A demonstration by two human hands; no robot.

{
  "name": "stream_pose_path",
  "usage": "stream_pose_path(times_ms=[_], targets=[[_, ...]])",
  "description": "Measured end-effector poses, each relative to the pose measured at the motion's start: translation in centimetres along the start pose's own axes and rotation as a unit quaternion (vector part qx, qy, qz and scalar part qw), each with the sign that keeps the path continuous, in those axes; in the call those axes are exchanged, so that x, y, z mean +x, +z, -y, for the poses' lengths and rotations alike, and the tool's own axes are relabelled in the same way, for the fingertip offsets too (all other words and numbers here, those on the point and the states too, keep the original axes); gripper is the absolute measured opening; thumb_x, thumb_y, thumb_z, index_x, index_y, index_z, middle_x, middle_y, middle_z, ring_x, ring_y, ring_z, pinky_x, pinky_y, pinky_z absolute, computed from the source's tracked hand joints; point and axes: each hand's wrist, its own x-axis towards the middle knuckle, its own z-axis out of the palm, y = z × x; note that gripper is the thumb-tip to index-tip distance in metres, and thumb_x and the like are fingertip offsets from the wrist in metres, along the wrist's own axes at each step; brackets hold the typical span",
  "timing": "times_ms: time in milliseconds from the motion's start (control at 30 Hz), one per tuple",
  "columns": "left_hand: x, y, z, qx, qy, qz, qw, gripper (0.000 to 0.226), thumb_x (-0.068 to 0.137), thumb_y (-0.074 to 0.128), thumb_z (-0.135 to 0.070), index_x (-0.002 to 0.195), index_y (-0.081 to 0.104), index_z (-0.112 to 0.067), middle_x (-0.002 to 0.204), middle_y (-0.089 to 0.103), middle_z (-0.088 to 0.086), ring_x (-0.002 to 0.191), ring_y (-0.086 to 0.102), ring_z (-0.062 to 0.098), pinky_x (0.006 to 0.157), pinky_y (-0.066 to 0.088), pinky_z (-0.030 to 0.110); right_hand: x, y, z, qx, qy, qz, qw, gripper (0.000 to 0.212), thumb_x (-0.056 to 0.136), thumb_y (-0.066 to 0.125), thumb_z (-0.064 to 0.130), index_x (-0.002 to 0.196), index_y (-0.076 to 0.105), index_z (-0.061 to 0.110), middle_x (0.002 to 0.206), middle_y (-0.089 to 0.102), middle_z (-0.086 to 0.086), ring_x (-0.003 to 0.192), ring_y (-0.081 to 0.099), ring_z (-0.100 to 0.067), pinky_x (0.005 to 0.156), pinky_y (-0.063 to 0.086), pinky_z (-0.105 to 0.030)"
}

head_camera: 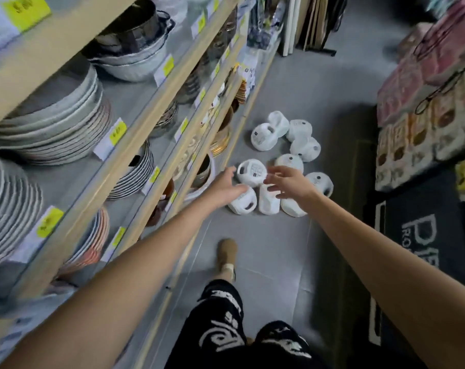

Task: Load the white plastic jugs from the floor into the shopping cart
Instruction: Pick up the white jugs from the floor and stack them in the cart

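Reach step: left hand and right hand, fingers spread and apparently empty, extended toward the white jugs on the floor; next, a handle grip was needed.

The left arm and right arm, both bare, stretch forward and down, nearly straight. The left grip has fingers extended and close together, palm turned inward. The right grip is splayed, fingers apart and slightly bent. Neither is curled round anything.
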Motion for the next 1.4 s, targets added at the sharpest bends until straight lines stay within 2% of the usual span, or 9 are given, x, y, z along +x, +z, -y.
stream_pose_path(times_ms=[100,200,467,633,800,1000,1133,1300,1400], targets=[[7.4,-0.2,-1.0,0.015,-0.015,0.020,1.000,0.059,0.093,0.058,-0.024,0.145,0.032,-0.013,0.146,0.041,0.004,0.131,0.041,0.019,0.075,0.026,0.013,6.4,-1.0,0.1,0.007,0.042,-0.009,0.999,0.023,0.091,0.059,0.019,0.113,0.055,0.021,0.116,0.067,-0.015,0.089,0.063,-0.017,0.092,0.051,-0.041],[14.1,-0.2,-0.9,0.039,-0.043,0.042,0.997,0.062,0.093,0.058,-0.023,0.147,0.029,-0.014,0.151,0.032,0.007,0.135,0.036,0.022,0.094,0.031,0.022,12.2,-1.8,0.2,0.023,0.080,-0.022,0.996,0.026,0.092,0.060,0.020,0.117,0.056,0.016,0.106,0.068,-0.013,0.086,0.060,-0.017,0.082,0.049,-0.037],[27.4,3.7,2.5,0.104,-0.099,0.047,0.989,0.070,0.085,0.066,-0.024,0.144,0.032,-0.008,0.147,0.029,0.016,0.138,0.028,0.030,0.110,0.025,0.031,25.1,-3.5,-3.1,0.063,0.159,-0.040,0.985,0.035,0.092,0.059,0.016,0.126,0.054,0.013,0.101,0.057,-0.004,0.087,0.053,-0.018,0.075,0.043,-0.033],[35.9,7.7,5.9,0.083,-0.140,0.069,0.984,0.074,0.087,0.066,-0.026,0.146,0.028,-0.006,0.149,0.024,0.015,0.140,0.024,0.025,0.109,0.021,0.026,32.8,-3.2,-9.5,0.090,0.214,-0.032,0.972,0.049,0.091,0.060,0.017,0.137,0.046,0.011,0.112,0.055,-0.003,0.100,0.051,-0.018,0.093,0.043,-0.034],[44.3,12.3,11.5,0.029,-0.184,0.057,0.981,0.064,0.089,0.063,-0.020,0.143,0.033,-0.005,0.149,0.026,0.012,0.138,0.029,0.020,0.102,0.023,0.018,40.4,-1.7,-16.5,0.145,0.245,-0.025,0.958,0.055,0.093,0.058,0.013,0.144,0.037,0.013,0.113,0.056,-0.004,0.100,0.051,-0.016,0.089,0.041,-0.029],[52.3,18.0,19.9,-0.012,-0.237,0.033,0.971,0.070,0.081,0.071,-0.027,0.140,0.038,-0.009,0.145,0.031,0.012,0.132,0.039,0.026,0.109,0.035,0.032,49.4,2.6,-27.3,0.157,0.279,-0.018,0.947,0.062,0.092,0.062,0.019,0.147,0.033,0.017,0.140,0.049,-0.009,0.118,0.049,-0.019,0.096,0.037,-0.031],[57.4,21.4,25.8,-0.019,-0.262,0.025,0.965,0.073,0.066,0.071,-0.040,0.129,0.050,-0.011,0.134,0.048,0.012,0.118,0.053,0.027,0.099,0.047,0.041,54.1,6.2,-33.9,0.136,0.292,-0.013,0.947,0.066,0.091,0.064,0.025,0.148,0.031,0.018,0.145,0.044,-0.007,0.129,0.044,-0.022,0.104,0.035,-0.032],[62.4,24.2,32.7,0.017,-0.259,0.019,0.966,0.088,0.062,0.066,-0.050,0.136,0.041,-0.011,0.146,0.029,0.015,0.135,0.034,0.032,0.107,0.039,0.044,58.1,10.2,-40.0,0.122,0.299,-0.041,0.946,0.066,0.090,0.066,0.019,0.146,0.031,0.013,0.131,0.046,-0.004,0.119,0.044,-0.013,0.088,0.029,-0.012],[64.3,25.0,35.7,0.025,-0.252,0.017,0.967,0.087,0.067,0.067,-0.050,0.137,0.038,-0.006,0.146,0.030,0.018,0.137,0.031,0.031,0.110,0.034,0.044,59.2,12.5,-42.2,0.085,0.312,-0.063,0.944,0.089,0.086,0.070,0.033,0.153,0.014,0.017,0.153,0.022,-0.011,0.141,0.023,-0.020,0.109,0.018,-0.023]])
